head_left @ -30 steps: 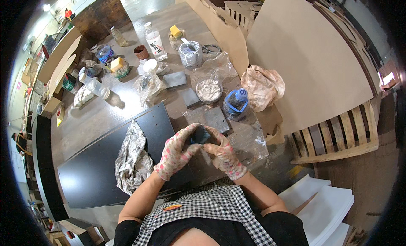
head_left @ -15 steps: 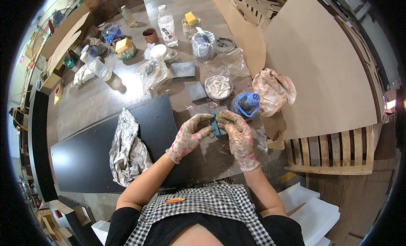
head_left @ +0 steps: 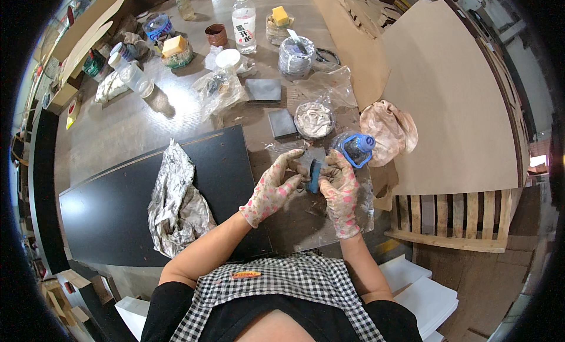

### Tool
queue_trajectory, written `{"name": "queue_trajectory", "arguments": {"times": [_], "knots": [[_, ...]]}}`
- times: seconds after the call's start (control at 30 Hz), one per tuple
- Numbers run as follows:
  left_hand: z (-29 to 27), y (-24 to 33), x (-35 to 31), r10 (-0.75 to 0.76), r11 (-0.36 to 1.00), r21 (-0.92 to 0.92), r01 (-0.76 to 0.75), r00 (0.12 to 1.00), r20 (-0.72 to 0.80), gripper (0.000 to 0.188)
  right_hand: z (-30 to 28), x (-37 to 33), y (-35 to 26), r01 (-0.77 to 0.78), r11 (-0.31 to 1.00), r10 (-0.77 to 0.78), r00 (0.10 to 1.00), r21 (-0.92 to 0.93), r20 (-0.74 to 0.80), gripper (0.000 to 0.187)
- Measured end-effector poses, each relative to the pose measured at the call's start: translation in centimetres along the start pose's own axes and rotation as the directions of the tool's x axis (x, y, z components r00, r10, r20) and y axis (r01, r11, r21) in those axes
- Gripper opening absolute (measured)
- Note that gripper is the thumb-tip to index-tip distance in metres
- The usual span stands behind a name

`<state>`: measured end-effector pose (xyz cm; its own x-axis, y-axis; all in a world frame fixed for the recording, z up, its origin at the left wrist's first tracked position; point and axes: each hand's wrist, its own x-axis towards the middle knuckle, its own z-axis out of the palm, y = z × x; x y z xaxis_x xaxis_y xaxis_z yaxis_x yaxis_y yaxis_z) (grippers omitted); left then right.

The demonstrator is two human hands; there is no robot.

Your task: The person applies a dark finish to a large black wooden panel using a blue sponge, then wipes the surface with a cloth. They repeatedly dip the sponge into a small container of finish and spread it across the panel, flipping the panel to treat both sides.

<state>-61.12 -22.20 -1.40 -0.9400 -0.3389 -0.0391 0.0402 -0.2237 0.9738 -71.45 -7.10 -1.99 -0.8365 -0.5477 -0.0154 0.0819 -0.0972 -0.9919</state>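
Note:
A small, narrow blue block [head_left: 314, 176] with a dark edge is held between the fingers and thumb of my right hand [head_left: 340, 192]. Beside it on the left is my left hand [head_left: 274, 188], its thumb and forefinger apart and its fingertips close to the block; whether they touch it I cannot make out. Both hands wear pale gloves with pink spots, stained at the fingertips. Beneath the hands lies a grey sheet [head_left: 312, 156], partly covered. A clear jug with a blue cap and handle [head_left: 356, 149] stands just beyond my right hand.
A black panel [head_left: 118, 206] lies at the left with a crumpled, stained cloth [head_left: 176, 201] on it. Farther off are a bowl of white cloth [head_left: 314, 119], dark square pads [head_left: 282, 124], a water bottle [head_left: 244, 25] and a yellow sponge [head_left: 174, 46]. Cardboard [head_left: 447, 106] covers the right.
The left hand's fingers have spread away from the blue block, which the right hand keeps. The block has turned more upright. The whole view has shifted slightly.

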Motion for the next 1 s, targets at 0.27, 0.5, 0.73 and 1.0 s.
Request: {"name": "queue_trajectory", "arguments": {"times": [0.27,0.5,0.73,1.0], "knots": [[-0.9,-0.2,0.0,-0.202,0.908,-0.377,0.182,0.979,-0.014,0.068,1.2,-0.2,0.8,-0.115,0.983,0.117,0.993,0.142,-0.008,0.050],[-0.2,0.1,-0.4,-0.081,0.991,-0.113,0.073,0.994,-0.070,0.058,0.3,0.2,0.3,-0.051,0.975,0.059,0.998,0.216,-0.032,0.047],[0.4,0.7,-0.6,0.220,0.863,0.490,-0.121,0.964,-0.148,0.056,-1.2,0.9,-1.4,0.125,0.987,-0.106,0.980,0.106,-0.169,0.038],[1.3,0.7,-0.3,0.099,0.249,0.964,-0.090,0.993,0.067,0.066,-5.2,2.9,-8.1,0.441,0.738,-0.583,0.798,-0.511,-0.153,0.039]]}}
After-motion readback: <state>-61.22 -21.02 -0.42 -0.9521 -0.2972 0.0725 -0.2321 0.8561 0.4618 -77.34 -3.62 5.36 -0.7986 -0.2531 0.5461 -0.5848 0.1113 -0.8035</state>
